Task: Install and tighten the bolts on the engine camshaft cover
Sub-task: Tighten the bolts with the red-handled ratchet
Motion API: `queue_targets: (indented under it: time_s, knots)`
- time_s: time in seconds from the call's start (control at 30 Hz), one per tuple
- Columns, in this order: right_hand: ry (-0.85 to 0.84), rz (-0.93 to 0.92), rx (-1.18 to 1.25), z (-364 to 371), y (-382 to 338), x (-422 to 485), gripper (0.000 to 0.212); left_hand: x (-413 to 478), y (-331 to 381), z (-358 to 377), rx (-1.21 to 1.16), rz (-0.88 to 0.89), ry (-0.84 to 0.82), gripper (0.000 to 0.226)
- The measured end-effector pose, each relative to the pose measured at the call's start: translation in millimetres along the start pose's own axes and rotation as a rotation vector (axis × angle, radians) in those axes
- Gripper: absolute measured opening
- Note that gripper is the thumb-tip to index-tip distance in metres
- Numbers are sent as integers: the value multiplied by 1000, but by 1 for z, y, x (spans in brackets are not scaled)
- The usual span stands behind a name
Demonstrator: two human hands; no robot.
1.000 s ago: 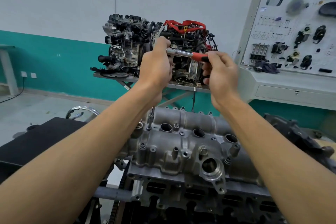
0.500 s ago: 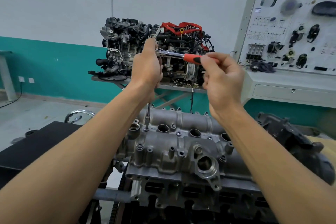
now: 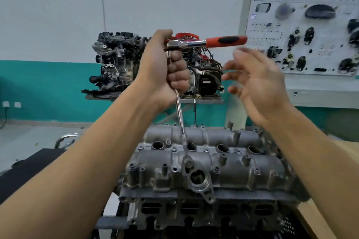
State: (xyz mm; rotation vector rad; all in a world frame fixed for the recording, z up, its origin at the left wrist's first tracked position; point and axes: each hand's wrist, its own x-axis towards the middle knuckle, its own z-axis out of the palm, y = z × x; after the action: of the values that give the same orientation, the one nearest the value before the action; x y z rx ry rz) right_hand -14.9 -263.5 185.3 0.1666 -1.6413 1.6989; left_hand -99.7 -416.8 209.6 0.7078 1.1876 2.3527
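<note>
The teal-and-white wall [image 3: 48, 83] fills the far side. Against it at the far right stands a white display board with car parts mounted on it [image 3: 303, 31]. At far centre a dark demonstration engine with red hoses [image 3: 120, 60] sits on a metal stand.

In the near centre lies the grey cast-metal camshaft cover [image 3: 233, 165], set across the top of a grey cylinder head [image 3: 194, 209]. A row of four round plug wells [image 3: 222, 147] runs along its middle. A black bench [image 3: 29, 165] lies to the near left and a pale wooden bench [image 3: 345, 153] to the near right.

The left grip [image 3: 165, 68] is clenched round the upper part of a long chrome extension bar [image 3: 179, 114], well above the cover. Its thumb rises beside the head of a chrome ratchet with a red-and-black handle [image 3: 226, 40], which points right and roughly level. From the fist the bar slants down and slightly right to the cover, its lower end meeting it just beside the second well from the left. Whether it sits on a bolt cannot be told.

The right grip [image 3: 258, 81] is released, fingers spread and blurred, below the handle and apart from it, touching nothing.

Small bolt heads [image 3: 174, 149] dot the cover between the wells and along its edges.
</note>
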Motion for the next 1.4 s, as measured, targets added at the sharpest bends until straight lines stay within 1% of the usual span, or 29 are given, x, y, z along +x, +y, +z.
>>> queue_targets:
  time_s: [0.03, 0.13, 0.17, 0.2, 0.27, 0.37, 0.4, 0.47, 0.57, 0.63, 0.7, 0.73, 0.77, 0.8, 0.83, 0.87, 0.93, 1.03, 1.13, 1.23, 1.33, 1.4]
  knots:
    - [-41, 43, -103, -14, -2, -13, 18, 0, -8, 8, -95, -21, -7, 51]
    - [-242, 225, -394, -57, 0, -68, 37, 1, -37, 37, -320, -52, -7, 45]
    - [-293, 258, -460, -71, 1, -90, 37, 1, -50, 49, -358, -70, -9, 44]
    - [-312, 265, -511, -85, 3, -110, 31, 0, -66, 61, -381, -100, -15, 44]
    - [-252, 244, -607, -115, 4, -144, 26, -4, -100, 90, -410, -192, -43, 45]
    - [-54, 209, -720, -157, -1, -186, 39, -10, -150, 135, -427, -340, -78, 48]
    - [4, 199, -751, -169, -3, -199, 40, -12, -166, 150, -423, -384, -83, 48]
    - [97, 226, -790, -194, -10, -225, 40, -17, -197, 178, -400, -476, -85, 49]
    - [227, 330, -814, -224, -29, -260, 37, -32, -246, 220, -377, -587, -89, 48]
    - [222, 432, -900, -237, -39, -286, 33, -39, -270, 241, -378, -596, -57, 44]
    - [112, 620, -1038, -241, -47, -315, 25, -37, -289, 253, -404, -592, -11, 42]
    - [78, 712, -1085, -244, -50, -325, 30, -35, -297, 256, -416, -607, -18, 43]
    - [87, 766, -1126, -254, -51, -333, 42, -33, -304, 257, -405, -637, -55, 45]
    - [140, 773, -1166, -271, -50, -337, 49, -33, -313, 256, -366, -680, -116, 49]
    - [200, 770, -1222, -293, -47, -338, 47, -36, -322, 255, -309, -731, -185, 51]
    - [249, 788, -1301, -318, -41, -335, 41, -41, -332, 254, -250, -779, -243, 53]
    - [293, 840, -1462, -360, -26, -321, 31, -51, -352, 250, -174, -853, -288, 54]
    - [269, 907, -1605, -402, 5, -300, 31, -62, -378, 235, -147, -921, -238, 54]
    - [171, 966, -1685, -419, 25, -287, 28, -65, -394, 215, -142, -975, -192, 53]
    - [127, 942, -1749, -423, 34, -282, 27, -63, -404, 199, -141, -1020, -181, 53]
    - [143, 971, -1746, -427, 31, -284, 29, -61, -417, 192, -126, -1051, -183, 54]
    - [195, 964, -1740, -429, 24, -284, 28, -61, -427, 192, -79, -1058, -177, 54]
